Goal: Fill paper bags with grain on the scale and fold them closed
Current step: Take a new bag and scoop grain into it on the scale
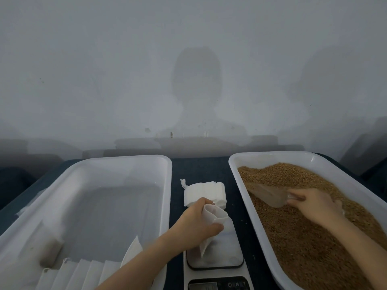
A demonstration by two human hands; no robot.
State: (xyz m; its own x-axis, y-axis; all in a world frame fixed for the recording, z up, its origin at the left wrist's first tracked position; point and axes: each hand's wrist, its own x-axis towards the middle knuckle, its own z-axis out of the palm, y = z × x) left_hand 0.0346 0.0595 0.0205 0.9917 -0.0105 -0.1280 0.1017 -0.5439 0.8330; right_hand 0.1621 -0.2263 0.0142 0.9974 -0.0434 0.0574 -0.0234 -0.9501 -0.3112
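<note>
My left hand [198, 222] grips a small white paper bag [216, 215] with its mouth held open, standing on the glass plate of the scale [228, 254] in the middle. My right hand [314, 206] holds the handle of a clear plastic scoop [270, 194] whose blade lies in the brown grain [303, 237]. The grain fills the white tray [251, 204] on the right. A stack of empty white bags [204, 192] lies just behind the scale.
A large white tray [165, 185] on the left holds a row of folded white bags [83, 273] along its near side. The scale's display [217, 285] sits at the bottom edge. A grey wall stands behind the dark table.
</note>
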